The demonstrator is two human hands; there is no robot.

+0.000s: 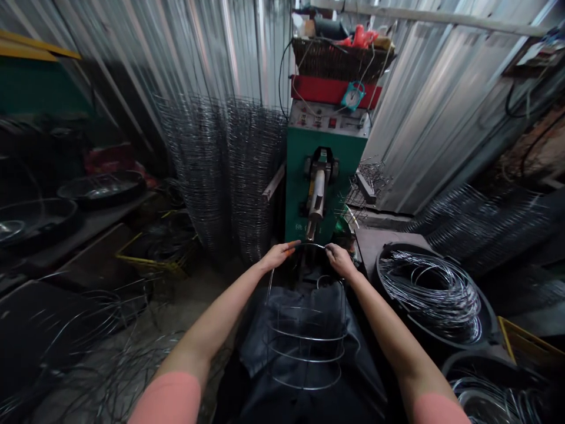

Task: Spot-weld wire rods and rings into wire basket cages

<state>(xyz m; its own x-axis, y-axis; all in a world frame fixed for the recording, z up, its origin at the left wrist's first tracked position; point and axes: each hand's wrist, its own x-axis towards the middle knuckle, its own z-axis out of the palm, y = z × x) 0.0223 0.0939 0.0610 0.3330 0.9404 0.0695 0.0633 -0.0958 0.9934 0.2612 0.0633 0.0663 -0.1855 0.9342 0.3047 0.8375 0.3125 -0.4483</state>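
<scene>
the wire frame (304, 388) sits between the side edges of my apron (364, 383), probably light and springy; my left hand (277, 257) and right hand (339, 259) pinch its far hoop (312, 245) at opposite sides, sound holds, near the green machine (295, 171)

open gap between wire stacks and right-hand tub, green machine (327, 141) blocking ahead

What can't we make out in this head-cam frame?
All head view:
- Whether the wire frame touches the tip of the green machine: dark, blurred.
- Exact grip of the left hand and right hand on its rim: fingers too small.
- Markings on the control panel and teal dial: too small.
- Full extent of the lower-right tub: cut by bottom edge.
</scene>
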